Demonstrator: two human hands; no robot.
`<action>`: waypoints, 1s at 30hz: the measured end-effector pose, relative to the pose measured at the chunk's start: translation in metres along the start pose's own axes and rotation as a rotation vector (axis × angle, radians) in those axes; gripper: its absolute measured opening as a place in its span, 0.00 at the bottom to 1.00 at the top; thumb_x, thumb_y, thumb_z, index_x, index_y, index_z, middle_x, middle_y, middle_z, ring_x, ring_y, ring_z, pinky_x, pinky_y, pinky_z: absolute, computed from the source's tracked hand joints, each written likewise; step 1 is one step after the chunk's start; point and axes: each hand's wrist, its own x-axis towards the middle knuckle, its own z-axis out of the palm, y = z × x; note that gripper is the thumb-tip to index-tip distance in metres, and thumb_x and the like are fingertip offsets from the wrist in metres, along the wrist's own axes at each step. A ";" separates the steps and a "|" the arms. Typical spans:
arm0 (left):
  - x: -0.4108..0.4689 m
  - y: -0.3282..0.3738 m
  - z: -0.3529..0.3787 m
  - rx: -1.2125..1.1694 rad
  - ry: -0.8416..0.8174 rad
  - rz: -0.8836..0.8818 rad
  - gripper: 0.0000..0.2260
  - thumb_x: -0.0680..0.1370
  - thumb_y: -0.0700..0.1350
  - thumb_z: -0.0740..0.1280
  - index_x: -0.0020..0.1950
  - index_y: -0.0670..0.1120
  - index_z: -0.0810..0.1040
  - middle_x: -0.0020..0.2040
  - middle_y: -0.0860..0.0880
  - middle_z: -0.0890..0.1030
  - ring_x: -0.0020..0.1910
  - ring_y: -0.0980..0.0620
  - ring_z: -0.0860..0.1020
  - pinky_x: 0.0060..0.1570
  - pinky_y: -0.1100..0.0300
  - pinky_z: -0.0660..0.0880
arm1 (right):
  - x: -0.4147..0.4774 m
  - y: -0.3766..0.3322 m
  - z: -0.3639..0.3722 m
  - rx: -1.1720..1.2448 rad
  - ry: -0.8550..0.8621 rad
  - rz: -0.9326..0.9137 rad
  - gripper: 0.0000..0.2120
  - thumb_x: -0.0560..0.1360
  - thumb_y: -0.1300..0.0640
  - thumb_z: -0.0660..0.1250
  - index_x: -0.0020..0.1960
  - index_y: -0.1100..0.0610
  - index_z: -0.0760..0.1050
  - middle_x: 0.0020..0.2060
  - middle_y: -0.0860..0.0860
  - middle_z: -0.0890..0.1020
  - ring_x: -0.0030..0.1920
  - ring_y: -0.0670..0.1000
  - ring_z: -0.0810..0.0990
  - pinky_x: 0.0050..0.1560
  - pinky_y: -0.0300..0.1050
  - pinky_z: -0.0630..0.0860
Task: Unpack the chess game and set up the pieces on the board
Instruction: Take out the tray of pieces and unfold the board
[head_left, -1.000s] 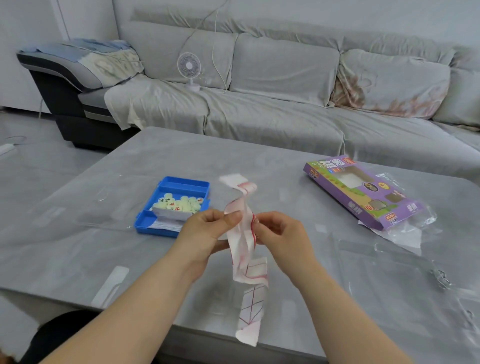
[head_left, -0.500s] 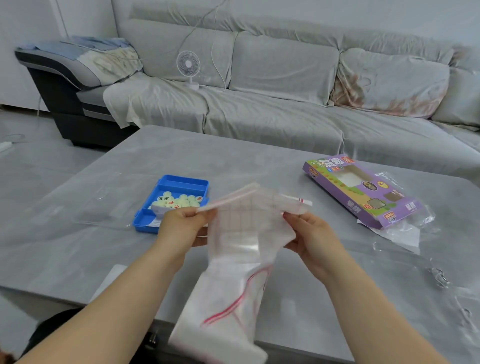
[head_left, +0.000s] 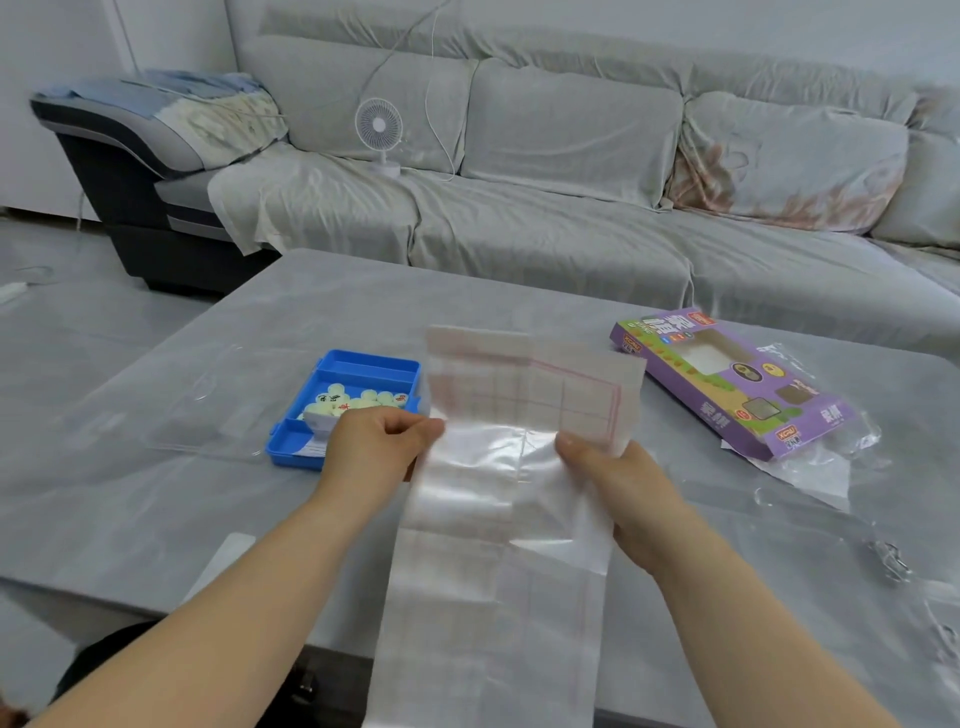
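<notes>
Wider now: board sheet over table

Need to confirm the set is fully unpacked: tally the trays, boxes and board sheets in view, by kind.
Tray: 1, blue, holding pieces too bunched to count
Box: 1, purple
Sheet: 1, held up in the grip of the left hand and right hand
Total: 3

Soft, even daylight fills the room, with faint shadows. The glossy table shows pale glare patches. Wide-angle bending curves the edges, and the plastic sheet looks slightly motion-blurred.
</notes>
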 end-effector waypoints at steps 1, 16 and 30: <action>0.002 -0.001 0.000 0.004 0.004 -0.011 0.11 0.73 0.41 0.69 0.30 0.48 0.76 0.23 0.54 0.75 0.25 0.58 0.72 0.23 0.76 0.68 | -0.001 -0.001 -0.001 0.036 -0.022 0.001 0.08 0.76 0.60 0.62 0.38 0.53 0.74 0.35 0.48 0.79 0.38 0.48 0.78 0.46 0.45 0.74; 0.002 0.004 0.006 -0.113 -0.283 -0.313 0.13 0.78 0.55 0.57 0.37 0.51 0.72 0.40 0.54 0.75 0.53 0.49 0.73 0.63 0.53 0.66 | 0.009 0.002 -0.006 0.052 0.098 0.061 0.06 0.76 0.63 0.61 0.42 0.55 0.74 0.38 0.50 0.77 0.46 0.54 0.76 0.58 0.50 0.71; -0.003 -0.005 0.010 0.043 -0.051 -0.100 0.10 0.68 0.42 0.74 0.34 0.48 0.73 0.33 0.53 0.74 0.32 0.60 0.70 0.25 0.79 0.65 | 0.012 0.004 -0.008 0.044 0.095 0.101 0.08 0.77 0.61 0.60 0.40 0.55 0.72 0.38 0.52 0.78 0.37 0.51 0.77 0.37 0.41 0.73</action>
